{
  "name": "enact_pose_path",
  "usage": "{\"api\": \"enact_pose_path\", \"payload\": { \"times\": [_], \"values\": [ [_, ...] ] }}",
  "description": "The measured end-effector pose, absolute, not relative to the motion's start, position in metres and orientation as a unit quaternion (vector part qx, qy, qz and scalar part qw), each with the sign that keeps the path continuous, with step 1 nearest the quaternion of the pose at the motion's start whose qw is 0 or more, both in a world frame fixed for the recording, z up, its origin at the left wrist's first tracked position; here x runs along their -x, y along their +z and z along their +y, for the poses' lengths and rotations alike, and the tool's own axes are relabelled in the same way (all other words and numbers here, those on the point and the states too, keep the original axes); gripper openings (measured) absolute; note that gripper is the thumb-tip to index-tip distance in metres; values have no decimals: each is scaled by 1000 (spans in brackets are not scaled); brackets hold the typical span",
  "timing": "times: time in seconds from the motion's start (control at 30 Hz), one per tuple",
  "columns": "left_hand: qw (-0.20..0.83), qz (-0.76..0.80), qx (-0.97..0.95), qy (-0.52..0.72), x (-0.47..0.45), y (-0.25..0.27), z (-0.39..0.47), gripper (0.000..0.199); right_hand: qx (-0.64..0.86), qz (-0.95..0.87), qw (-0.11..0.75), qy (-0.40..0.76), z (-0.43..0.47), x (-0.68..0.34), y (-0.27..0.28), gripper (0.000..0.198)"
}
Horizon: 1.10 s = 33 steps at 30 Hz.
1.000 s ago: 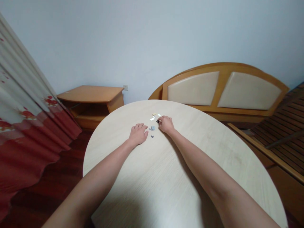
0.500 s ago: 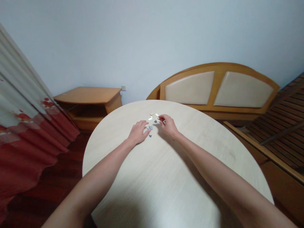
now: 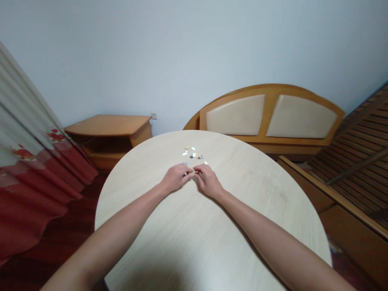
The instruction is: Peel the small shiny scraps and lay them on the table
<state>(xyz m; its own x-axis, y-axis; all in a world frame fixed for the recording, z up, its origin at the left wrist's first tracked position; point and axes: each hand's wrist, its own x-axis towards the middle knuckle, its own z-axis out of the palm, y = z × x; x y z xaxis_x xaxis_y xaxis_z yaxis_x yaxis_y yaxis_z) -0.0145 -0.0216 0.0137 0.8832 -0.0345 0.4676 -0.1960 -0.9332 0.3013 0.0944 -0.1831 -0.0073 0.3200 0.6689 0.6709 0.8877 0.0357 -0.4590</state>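
Observation:
My left hand and my right hand meet fingertip to fingertip over the table. Between them is a small tan piece, pinched from both sides; its exact kind is too small to make out. Just beyond the fingers lies a light blue piece, partly covered by my left hand. A little farther off, several small flat pieces are scattered, among them a dark piece, a white piece and a yellowish piece.
The pale round table fills the middle. Behind it stand a low wooden cabinet on the left and a padded headboard on the right. A slatted bed frame is at far right, a red and white curtain at far left.
My right hand has come nearer to me and joined my left hand, bringing a small tan piece between the fingertips. My left hand has closed its fingers. The view has shifted slightly.

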Motion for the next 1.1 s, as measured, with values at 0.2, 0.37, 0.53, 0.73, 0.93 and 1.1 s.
{"api": "enact_pose_path", "payload": {
  "times": [0.2,0.37,0.53,0.73,0.93,1.1],
  "values": [
    [199,-34,-949,242,13,12,-24,20,741,-542,380,-108,-188,-102,-12,13],
    [212,-27,-947,241,14,12,-23,19,750,-541,363,-115,-186,-104,-14,17],
    [217,-30,-946,240,14,11,-23,18,745,-545,366,-121,-186,-105,-14,18],
    [224,-36,-945,235,15,10,-23,18,745,-549,359,-117,-187,-105,-13,17],
    [210,-36,-947,241,15,9,-23,21,737,-551,377,-109,-186,-106,-14,17],
    [193,-50,-946,256,13,7,-23,24,722,-552,401,-111,-185,-105,-14,23]
  ]
}}
